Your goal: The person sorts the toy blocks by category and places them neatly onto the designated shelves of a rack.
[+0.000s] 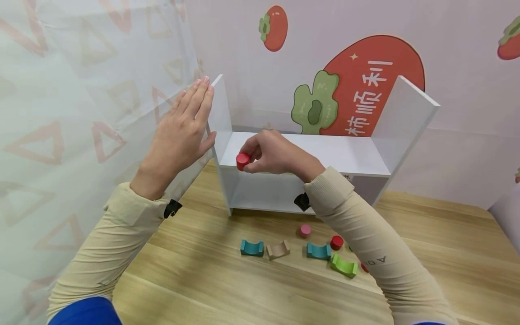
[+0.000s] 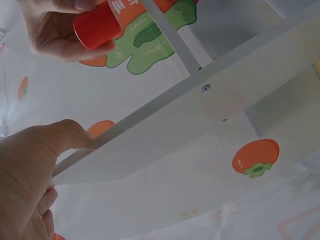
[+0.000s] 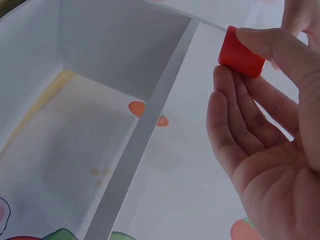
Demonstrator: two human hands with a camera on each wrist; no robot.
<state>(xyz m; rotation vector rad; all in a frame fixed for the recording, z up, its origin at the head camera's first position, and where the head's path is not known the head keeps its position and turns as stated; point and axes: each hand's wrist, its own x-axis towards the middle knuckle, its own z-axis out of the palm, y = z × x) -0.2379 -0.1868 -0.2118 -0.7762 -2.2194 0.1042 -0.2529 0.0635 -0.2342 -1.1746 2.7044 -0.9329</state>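
Note:
In the head view my right hand pinches a red cylinder block between thumb and fingers, just above the front left of a white shelf unit's middle board. The right wrist view shows the thumb on one side of the red block and fingertips on the other. My left hand lies against the shelf's left upright panel, fingers straight and together. In the left wrist view its thumb touches the panel's edge; some of its fingers are partly hidden.
On the wooden table before the shelf lie teal curved blocks, a tan one, a green one, a pink cylinder and a red cylinder. My right sleeve covers part of this area. A patterned sheet hangs at left.

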